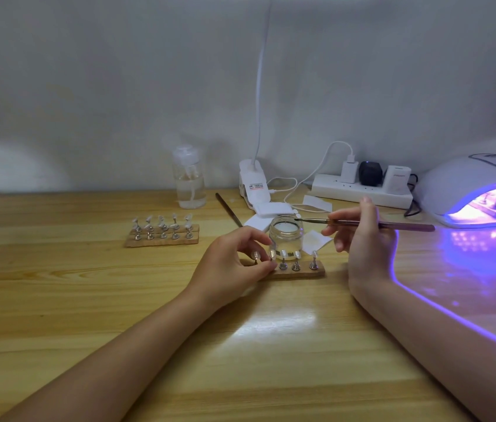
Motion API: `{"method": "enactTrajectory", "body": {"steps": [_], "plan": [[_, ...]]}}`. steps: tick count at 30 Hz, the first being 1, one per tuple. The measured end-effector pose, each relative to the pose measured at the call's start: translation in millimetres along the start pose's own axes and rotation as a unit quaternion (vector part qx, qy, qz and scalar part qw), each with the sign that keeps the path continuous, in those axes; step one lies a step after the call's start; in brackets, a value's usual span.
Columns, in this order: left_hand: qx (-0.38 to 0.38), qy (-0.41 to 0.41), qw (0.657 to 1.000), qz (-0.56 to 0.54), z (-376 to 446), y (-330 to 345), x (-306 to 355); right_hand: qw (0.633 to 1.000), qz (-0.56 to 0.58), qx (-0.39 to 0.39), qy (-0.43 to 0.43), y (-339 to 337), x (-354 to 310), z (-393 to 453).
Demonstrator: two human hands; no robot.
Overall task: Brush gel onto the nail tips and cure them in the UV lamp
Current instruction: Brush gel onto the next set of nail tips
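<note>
Landmark: glass jar (285,236) on the wooden surface (149,315).
Brush (365,224): pinched by the right hand (359,236); long axis nearly level, bristles pointing left over the jar's mouth.
Nail tips (283,254): on a stand (301,273) just in front of the jar; the left hand (234,263) pinches one holder.
UV lamp (478,190): right of the jar, lit violet.

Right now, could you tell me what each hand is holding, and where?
The right hand pinches the gel brush mid-handle. The left hand pinches a nail tip stand by its stem on the front holder strip.
</note>
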State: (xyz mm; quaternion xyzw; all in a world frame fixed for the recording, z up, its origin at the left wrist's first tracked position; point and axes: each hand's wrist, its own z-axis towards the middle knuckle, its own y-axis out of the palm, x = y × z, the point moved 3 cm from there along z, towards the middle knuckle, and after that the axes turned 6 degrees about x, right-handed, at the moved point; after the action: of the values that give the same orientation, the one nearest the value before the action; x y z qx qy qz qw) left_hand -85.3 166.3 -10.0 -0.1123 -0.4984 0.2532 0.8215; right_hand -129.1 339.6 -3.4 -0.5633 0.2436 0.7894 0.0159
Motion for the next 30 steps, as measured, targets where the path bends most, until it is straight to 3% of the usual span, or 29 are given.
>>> {"method": "enactTrajectory", "body": {"steps": [20,30], "plan": [[-0.046,-0.045,0.998,-0.019,-1.9,0.0,-2.0,1.000,-0.004,0.004,-0.029,-0.5,-2.3,1.3],[-0.120,-0.071,0.990,0.009,1.5,-8.8,-1.7,0.998,-0.040,-0.020,-0.033,0.1,-0.3,6.5]]}}
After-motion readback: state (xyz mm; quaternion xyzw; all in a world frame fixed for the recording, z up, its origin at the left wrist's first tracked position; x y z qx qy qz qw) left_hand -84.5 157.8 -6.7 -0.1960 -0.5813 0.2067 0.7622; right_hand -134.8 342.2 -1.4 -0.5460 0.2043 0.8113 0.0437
